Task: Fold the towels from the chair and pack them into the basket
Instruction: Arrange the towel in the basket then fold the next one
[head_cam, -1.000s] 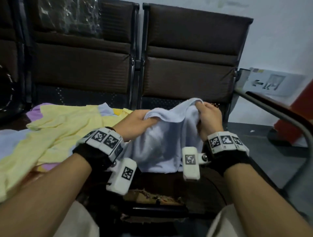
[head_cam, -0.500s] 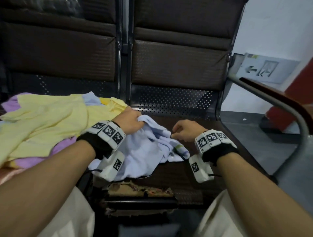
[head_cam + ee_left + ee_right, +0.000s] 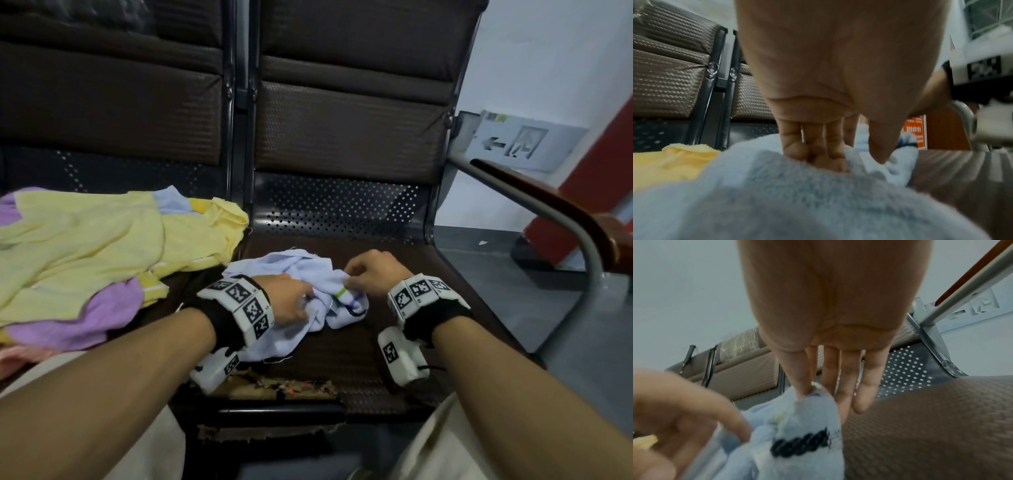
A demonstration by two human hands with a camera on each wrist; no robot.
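A light blue towel (image 3: pixel 291 263) with a dark stitched stripe lies crumpled on the brown seat (image 3: pixel 359 349) of the right-hand chair. My left hand (image 3: pixel 291 301) sits on its left part and grips a fold between fingers and thumb; in the left wrist view the hand (image 3: pixel 856 162) digs into the towel (image 3: pixel 777 194). My right hand (image 3: pixel 366 274) pinches the towel's edge. In the right wrist view, thumb and forefinger (image 3: pixel 809 389) hold that edge of the towel (image 3: pixel 803 418), with the other fingers straight. No basket is in view.
A loose pile of yellow towels (image 3: pixel 102 246) over a purple one (image 3: pixel 96 315) covers the left seat, touching the blue towel's left side. A grey and wood armrest (image 3: pixel 555 212) curves along the right. The seat's front edge (image 3: pixel 281 387) is torn.
The blue towel, held up between both hands a second ago, has come down onto the seat in a crumpled heap. Both hands have dropped and moved closer together.
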